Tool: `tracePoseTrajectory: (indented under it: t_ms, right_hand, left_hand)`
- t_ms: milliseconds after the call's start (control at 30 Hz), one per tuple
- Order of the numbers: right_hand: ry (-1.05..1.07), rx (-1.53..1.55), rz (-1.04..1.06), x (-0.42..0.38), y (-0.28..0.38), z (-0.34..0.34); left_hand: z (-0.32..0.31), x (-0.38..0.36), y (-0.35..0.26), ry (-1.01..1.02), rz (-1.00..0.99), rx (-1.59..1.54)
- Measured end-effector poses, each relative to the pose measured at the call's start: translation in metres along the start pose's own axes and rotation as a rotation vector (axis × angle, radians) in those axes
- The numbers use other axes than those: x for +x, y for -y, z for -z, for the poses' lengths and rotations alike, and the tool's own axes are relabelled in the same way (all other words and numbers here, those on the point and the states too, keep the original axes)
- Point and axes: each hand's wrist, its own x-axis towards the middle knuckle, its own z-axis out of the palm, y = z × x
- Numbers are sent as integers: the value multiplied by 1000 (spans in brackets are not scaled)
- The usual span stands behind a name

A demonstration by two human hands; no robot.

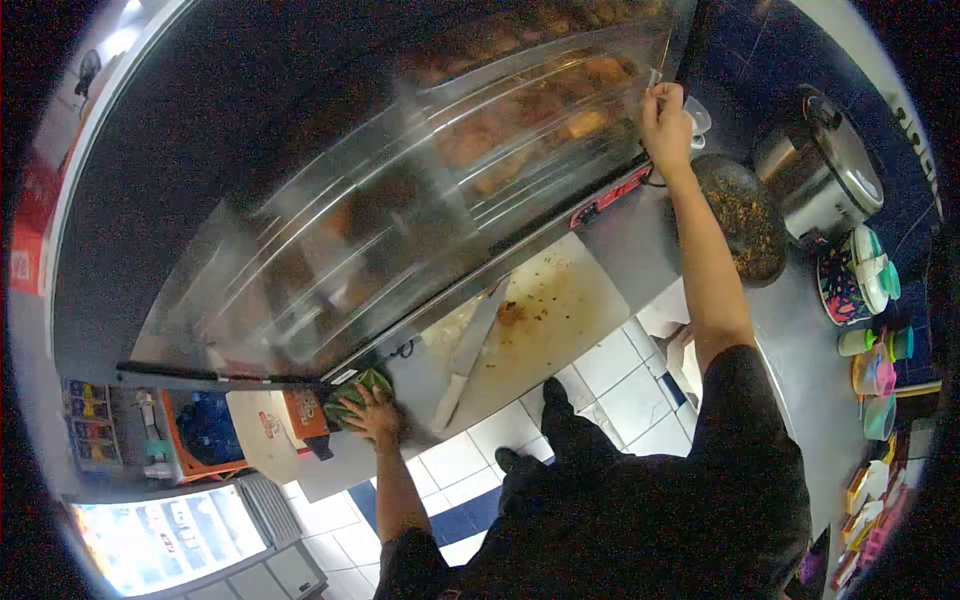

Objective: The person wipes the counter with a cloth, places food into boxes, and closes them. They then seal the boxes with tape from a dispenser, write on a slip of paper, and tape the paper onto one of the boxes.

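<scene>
My right hand (667, 125) is raised at the upper right end of the glass display case (420, 190), its fingers closed at the edge of a clear sliding door (560, 110). Blurred golden-brown food (500, 135) shows behind the glass. At the case's lower left end, my left hand (368, 412) rests with spread fingers on a rounded dark green thing (374, 380) that I cannot identify, mostly covered by the hand. Between my hands lies a stained cutting board (560, 310). A large knife (475, 350) lies on it, handle toward me.
Right of the case stand a dark stone mortar (740, 225) with crumbs, a steel rice cooker (825, 170) and a patterned container (850, 278). Several colourful cups line the right side. An orange crate (190, 460) and a lit drinks fridge (170, 525) are at lower left.
</scene>
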Motion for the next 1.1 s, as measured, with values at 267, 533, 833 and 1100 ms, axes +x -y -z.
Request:
tracePoseTrajectory:
  t_ms: [267,533,833,1100]
  right_hand:
    - [-41,-217,-51,36,-31,26]
    - [495,-122,-154,-238,47,173]
    - [451,-135,172,-476,195,253]
    - [305,-506,-1492,-751,5,538]
  left_hand:
    - [-9,-18,50,-283,-357,119]
    - [-12,-130,124,-15,-313,-196]
    - [116,-326,-75,1361,-580,-787]
    - [63,-582,-265,1475,-1209,-789]
